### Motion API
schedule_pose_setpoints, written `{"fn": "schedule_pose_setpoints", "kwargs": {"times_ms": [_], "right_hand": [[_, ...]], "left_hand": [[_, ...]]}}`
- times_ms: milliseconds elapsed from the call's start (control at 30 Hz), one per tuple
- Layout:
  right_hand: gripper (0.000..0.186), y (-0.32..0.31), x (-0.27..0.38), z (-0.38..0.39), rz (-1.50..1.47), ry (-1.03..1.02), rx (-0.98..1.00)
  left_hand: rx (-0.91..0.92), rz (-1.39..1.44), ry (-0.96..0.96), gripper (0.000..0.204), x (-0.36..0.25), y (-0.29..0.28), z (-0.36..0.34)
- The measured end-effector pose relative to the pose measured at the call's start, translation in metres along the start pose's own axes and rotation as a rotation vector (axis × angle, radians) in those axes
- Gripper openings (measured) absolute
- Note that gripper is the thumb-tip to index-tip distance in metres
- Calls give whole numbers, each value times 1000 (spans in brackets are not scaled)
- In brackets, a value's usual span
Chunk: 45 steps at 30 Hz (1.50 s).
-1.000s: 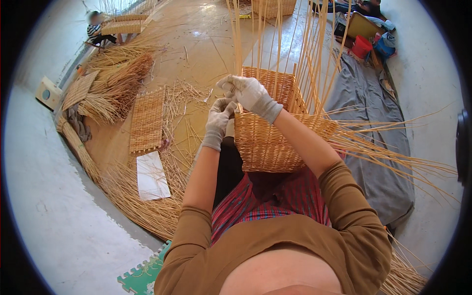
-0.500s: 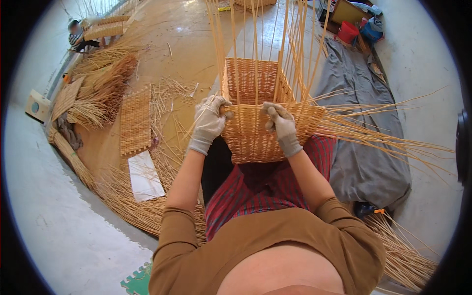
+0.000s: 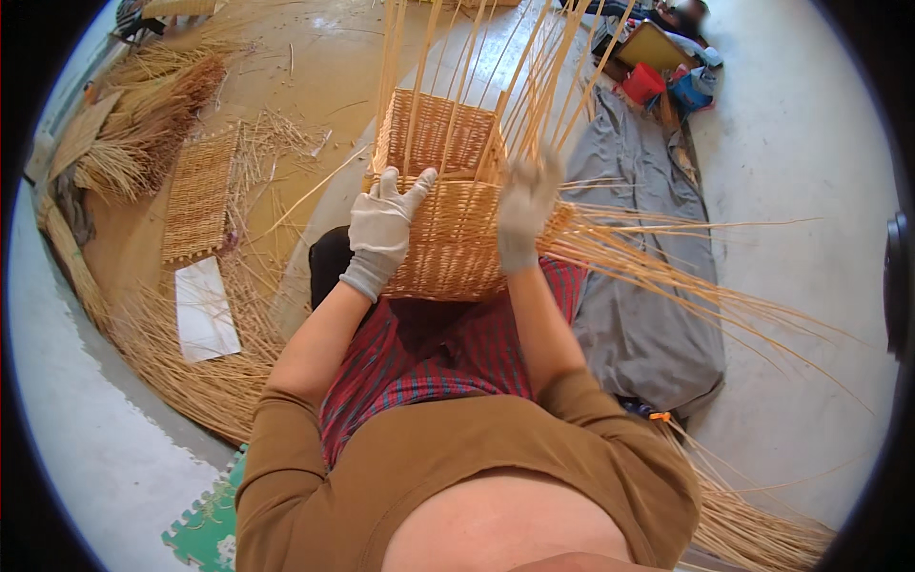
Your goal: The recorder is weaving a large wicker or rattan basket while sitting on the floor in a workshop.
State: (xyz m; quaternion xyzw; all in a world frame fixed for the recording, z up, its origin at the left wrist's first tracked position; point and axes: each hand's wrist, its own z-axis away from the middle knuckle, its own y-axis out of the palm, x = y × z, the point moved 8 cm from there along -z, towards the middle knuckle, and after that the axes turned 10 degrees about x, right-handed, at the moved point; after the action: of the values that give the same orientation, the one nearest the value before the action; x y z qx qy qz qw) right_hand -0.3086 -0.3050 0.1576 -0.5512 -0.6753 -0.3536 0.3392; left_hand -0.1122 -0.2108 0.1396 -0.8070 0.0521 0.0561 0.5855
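Note:
A partly woven wicker basket (image 3: pixel 453 234) rests on my lap, its near wall facing me. Long pale stakes (image 3: pixel 548 81) rise from its rim, and more strands (image 3: pixel 658 250) fan out from its right side. My gloved left hand (image 3: pixel 381 224) lies on the near wall's left part, fingers stretched and thumb spread toward the rim. At the near right corner is my gloved right hand (image 3: pixel 526 202), smeared by motion; its fingers are too blurred to read. A single long strand (image 3: pixel 315 191) sticks out leftward beside the left hand.
A flat woven panel (image 3: pixel 200 195), a white sheet (image 3: pixel 207 310) and loose straw bundles (image 3: pixel 143 129) lie to the left. Grey cloth (image 3: pixel 648 286) covers something low on the right. A red bucket (image 3: pixel 643 84) and another person (image 3: pixel 684 17) are at the far right.
Both hands have let go of the near rim. The left now lies flatter with fingers extended; the right has lifted and blurs. The whole view has shifted, so the basket appears further left.

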Motion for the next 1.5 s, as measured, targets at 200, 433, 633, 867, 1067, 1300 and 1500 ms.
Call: {"fn": "schedule_pose_setpoints", "kwargs": {"times_ms": [200, 433, 633, 867, 1067, 1300, 1500], "right_hand": [[40, 0, 35, -4, 363, -109, 130], [64, -71, 27, 18, 682, -68, 97], [53, 20, 50, 51, 525, 114, 355], [38, 184, 95, 53, 794, -353, 713], [28, 185, 86, 54, 536, -291, 706], [15, 111, 35, 67, -15, 16, 592], [16, 56, -7, 28, 242, 518, 156]], "left_hand": [[16, 139, 120, 83, -72, 11, -20], [233, 145, -13, 71, -86, 33, -31], [-176, 835, 198, 53, -39, 8, 0], [-397, 1601, -188, 40, 91, 48, 0], [-338, 1165, 61, 57, 88, 31, -8], [-277, 1489, -8, 36, 89, 25, -10], [-65, 1521, -137, 30, 83, 46, -14]]}}
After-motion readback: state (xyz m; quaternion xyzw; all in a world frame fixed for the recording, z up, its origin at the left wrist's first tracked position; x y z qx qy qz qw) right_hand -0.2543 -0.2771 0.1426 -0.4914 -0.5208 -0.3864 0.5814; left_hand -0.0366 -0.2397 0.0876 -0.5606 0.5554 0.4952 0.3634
